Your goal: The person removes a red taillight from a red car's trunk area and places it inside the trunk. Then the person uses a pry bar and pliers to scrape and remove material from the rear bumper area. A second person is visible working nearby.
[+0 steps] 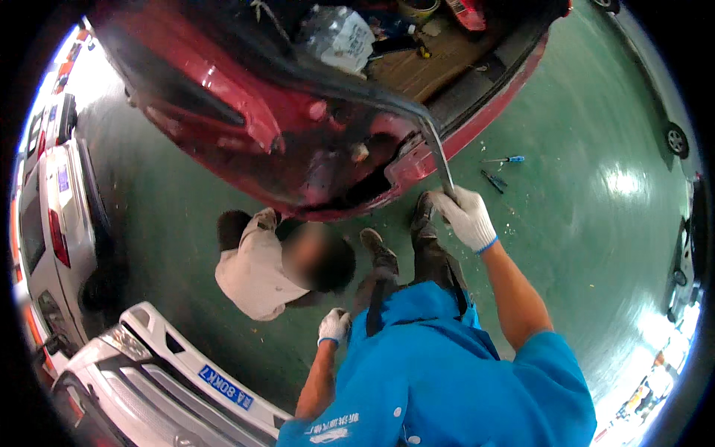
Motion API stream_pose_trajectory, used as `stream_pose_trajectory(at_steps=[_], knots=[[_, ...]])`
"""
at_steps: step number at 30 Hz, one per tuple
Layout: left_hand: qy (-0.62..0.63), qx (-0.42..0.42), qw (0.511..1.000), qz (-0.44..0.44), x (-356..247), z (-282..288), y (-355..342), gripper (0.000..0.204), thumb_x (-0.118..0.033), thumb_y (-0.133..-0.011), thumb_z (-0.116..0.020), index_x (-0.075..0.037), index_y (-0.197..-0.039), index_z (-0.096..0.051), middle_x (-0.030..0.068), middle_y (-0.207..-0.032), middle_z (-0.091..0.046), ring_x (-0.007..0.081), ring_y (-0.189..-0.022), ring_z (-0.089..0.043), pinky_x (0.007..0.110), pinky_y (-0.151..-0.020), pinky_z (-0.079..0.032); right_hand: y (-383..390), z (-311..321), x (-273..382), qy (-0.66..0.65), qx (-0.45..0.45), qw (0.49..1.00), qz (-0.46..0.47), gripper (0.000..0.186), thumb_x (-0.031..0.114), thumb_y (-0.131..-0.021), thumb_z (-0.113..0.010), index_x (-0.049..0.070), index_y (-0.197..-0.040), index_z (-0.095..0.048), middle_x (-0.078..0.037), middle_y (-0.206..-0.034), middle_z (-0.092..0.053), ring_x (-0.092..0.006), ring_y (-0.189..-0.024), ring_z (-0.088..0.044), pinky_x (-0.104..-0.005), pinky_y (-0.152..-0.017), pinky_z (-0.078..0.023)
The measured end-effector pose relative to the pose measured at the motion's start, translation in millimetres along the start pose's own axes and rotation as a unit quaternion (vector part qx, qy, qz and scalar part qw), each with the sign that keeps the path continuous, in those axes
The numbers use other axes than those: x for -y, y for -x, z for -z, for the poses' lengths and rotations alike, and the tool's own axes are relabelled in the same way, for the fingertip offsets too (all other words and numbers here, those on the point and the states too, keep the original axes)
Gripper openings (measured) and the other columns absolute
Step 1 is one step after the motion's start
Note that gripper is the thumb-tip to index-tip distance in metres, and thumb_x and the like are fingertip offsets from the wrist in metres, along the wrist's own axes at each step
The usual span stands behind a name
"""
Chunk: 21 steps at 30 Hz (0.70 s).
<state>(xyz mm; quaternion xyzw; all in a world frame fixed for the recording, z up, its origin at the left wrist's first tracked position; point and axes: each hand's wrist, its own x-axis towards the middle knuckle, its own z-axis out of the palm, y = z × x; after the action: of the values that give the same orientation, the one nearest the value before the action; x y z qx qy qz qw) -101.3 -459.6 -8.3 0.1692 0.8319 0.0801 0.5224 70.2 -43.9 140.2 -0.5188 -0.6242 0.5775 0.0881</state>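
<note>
My right hand [468, 217], in a white knit glove with a blue cuff, grips the loose end of a dark rubber seal strip [438, 153]. The strip runs down to it from the rim of the open trunk of a red car [231, 97]. Down at my left side hangs my left hand [334, 325], gloved the same way, its fingers curled in and nothing seen in them. Bare, dented metal with a dark gap shows on the car's rear corner below the strip.
A person in a light shirt [257, 272] crouches at the car's rear, left of my legs. A blue-handled screwdriver [514, 159] and pliers [493, 182] lie on the green floor. A plastic bag [339, 37] sits in the trunk. A white car [179, 380] stands at lower left.
</note>
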Motion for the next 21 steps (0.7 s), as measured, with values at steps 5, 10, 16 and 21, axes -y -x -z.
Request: stream_pose_trajectory(at_steps=[5,10,16,21], knots=[[0.006,-0.066,0.962,-0.265,-123.8,68.2,17.2,0.032,-0.026,-0.091,-0.071,-0.004,-0.113,-0.067,0.0147,-0.102,-0.072,0.0307,-0.096,-0.069,0.041,-0.089,-0.053,-3.2,33.5,-48.1,-0.111,-0.119,0.983,-0.084,0.028,0.026,-0.097,-0.065,-0.001,-0.104,-0.069,-0.001,-0.072,-0.057,-0.0069,-0.065,-0.052,-0.0258,-0.060,-0.045],[-0.111,-0.260,0.803,-0.524,-295.1,149.9,47.1,0.032,-0.010,-0.084,-0.074,-0.001,-0.115,-0.069,0.0163,-0.116,-0.070,0.0371,-0.109,-0.064,0.046,-0.098,-0.050,-67.9,65.5,-97.7,0.258,-0.176,0.950,0.012,0.046,0.043,-0.100,-0.053,0.013,-0.135,-0.058,-0.025,-0.094,-0.071,-0.0450,-0.089,-0.068,-0.0544,-0.074,-0.053],[-0.143,-0.452,0.683,-0.556,-447.5,199.9,28.6,0.029,-0.011,-0.092,-0.073,-0.003,-0.119,-0.068,0.0139,-0.115,-0.072,0.0340,-0.115,-0.065,0.045,-0.103,-0.048,-158.0,87.0,-40.2,0.426,-0.105,0.896,0.072,0.034,0.025,-0.096,-0.054,0.017,-0.129,-0.063,-0.018,-0.096,-0.073,-0.0380,-0.089,-0.072,-0.0512,-0.072,-0.057],[-0.318,-0.539,0.573,-0.529,-485.5,205.2,-27.8,0.026,-0.020,-0.092,-0.072,-0.006,-0.113,-0.071,0.0085,-0.102,-0.073,0.0278,-0.094,-0.068,0.042,-0.088,-0.049,-224.2,96.9,-21.6,0.505,-0.094,0.850,0.119,0.023,0.018,-0.088,-0.060,0.012,-0.102,-0.077,-0.016,-0.094,-0.075,-0.0349,-0.088,-0.074,-0.0474,-0.069,-0.060]])
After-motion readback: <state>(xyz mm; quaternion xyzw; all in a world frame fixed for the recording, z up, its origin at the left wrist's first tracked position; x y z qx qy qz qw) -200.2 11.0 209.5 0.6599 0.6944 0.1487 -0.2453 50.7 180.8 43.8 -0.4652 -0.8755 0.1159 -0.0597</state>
